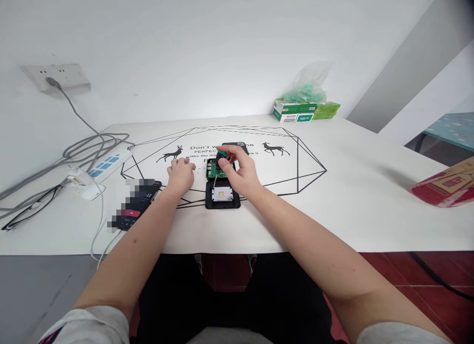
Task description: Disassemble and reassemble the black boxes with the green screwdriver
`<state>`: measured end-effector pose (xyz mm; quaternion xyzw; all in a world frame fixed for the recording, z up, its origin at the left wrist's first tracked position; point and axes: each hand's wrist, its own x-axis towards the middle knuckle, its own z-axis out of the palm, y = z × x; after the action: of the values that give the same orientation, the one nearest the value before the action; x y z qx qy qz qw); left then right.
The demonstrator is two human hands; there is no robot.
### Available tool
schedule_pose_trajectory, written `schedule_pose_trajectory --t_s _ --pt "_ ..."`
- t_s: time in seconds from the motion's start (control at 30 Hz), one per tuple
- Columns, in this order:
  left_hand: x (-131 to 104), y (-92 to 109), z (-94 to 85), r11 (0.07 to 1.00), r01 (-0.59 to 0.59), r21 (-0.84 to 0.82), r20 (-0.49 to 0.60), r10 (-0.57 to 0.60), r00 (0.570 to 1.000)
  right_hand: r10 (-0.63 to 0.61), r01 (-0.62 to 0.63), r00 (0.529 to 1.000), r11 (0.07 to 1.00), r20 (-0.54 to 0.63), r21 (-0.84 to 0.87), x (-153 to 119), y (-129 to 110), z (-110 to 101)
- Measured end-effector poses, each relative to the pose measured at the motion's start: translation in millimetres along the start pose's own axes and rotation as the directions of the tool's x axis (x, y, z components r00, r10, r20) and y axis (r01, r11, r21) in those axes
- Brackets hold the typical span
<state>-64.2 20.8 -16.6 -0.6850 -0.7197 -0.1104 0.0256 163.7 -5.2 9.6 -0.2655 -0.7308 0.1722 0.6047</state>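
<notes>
My right hand [240, 170] is closed around a green and black screwdriver [221, 156], whose thin shaft points down over the black device casing. A green circuit board [215, 172] shows in the upper part of the casing. The lower black part [222, 204] holds a white plate with a small gold square [221, 193]. Left of the device, my left hand [181, 175] rests on the mat with its fingers curled; whatever is at its fingertips is too small to make out. Behind my right hand lies a dark flat object [241, 145], partly covered.
A phone [138, 204], glasses [33, 205], a white power strip [107, 170] and grey cables [92, 145] lie at the left. Green and white boxes [294, 109] with a plastic bag on top stand at the back. A red package [444, 186] is at the right edge.
</notes>
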Motion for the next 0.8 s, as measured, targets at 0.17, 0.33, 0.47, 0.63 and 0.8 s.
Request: schedule_pose_trajectory --t_s 0.17,0.33,0.47,0.63,0.8 --pt "1 0 -4.8 1.000 0.006 0.016 0.004 -0.006 1.000 -0.076 0.076 0.997 0.997 0.008 -0.005 1 4 -1" --pt "2 -1 -6.7 0.999 -0.012 0.033 0.017 0.011 1.000 -0.046 0.046 0.999 0.998 -0.007 -0.033 0 10 0" --pt "1 -2 -7.7 0.999 -0.032 0.037 0.028 0.031 0.999 -0.028 0.026 0.999 0.998 -0.037 -0.052 2 11 -3" --pt "-1 0 -11.5 0.999 -0.033 0.043 0.036 0.031 0.999 0.019 -0.021 0.998 1.000 -0.065 -0.022 4 12 -2" --pt "-2 1 -13.4 0.998 -0.033 0.055 0.035 0.031 0.999 0.161 -0.150 0.986 0.966 -0.034 0.209 2 9 4"
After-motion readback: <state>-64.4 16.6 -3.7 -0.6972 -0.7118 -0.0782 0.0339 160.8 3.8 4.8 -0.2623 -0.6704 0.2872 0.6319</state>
